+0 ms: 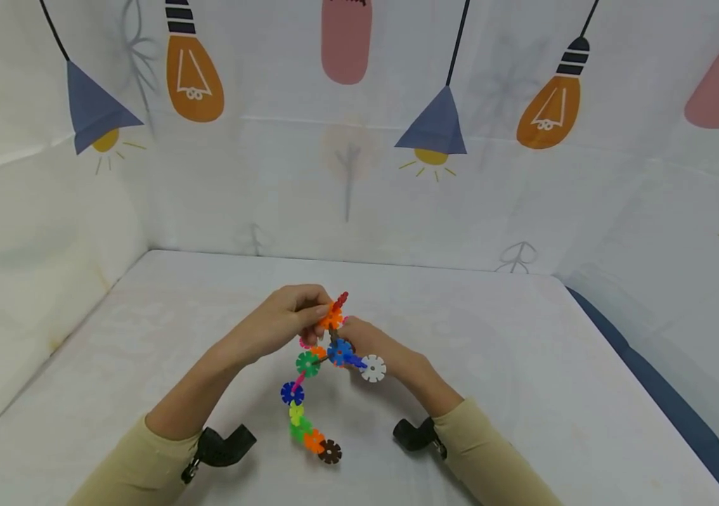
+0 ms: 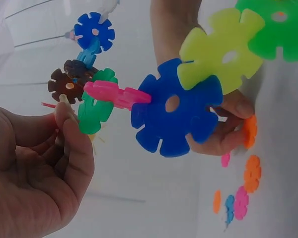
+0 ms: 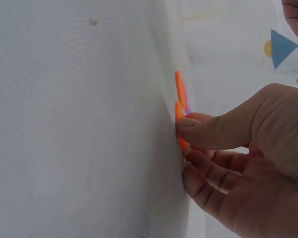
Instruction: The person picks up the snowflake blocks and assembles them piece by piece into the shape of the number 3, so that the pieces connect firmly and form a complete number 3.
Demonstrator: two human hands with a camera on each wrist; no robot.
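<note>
My left hand (image 1: 296, 313) holds up a chain of notched plastic snowflake discs, pinching it near an orange disc (image 1: 332, 318) and a red one. From there the chain hangs in a curve past a green disc (image 1: 308, 363) and a dark blue disc (image 2: 176, 109) to a brown disc (image 1: 330, 451) at the lower end. A short branch ends in a white disc (image 1: 373, 368). Behind the chain, my right hand (image 3: 238, 153) is down at the table, thumb and fingers pinching a loose orange disc (image 3: 179, 113). The chain partly covers this hand in the head view.
Several loose discs lie on the white table (image 1: 492, 422) near my right hand, among them an orange one (image 2: 253, 173), a pink one (image 2: 241, 203) and a blue one (image 2: 230, 208). A white printed curtain (image 1: 270, 183) hangs behind the table's far edge.
</note>
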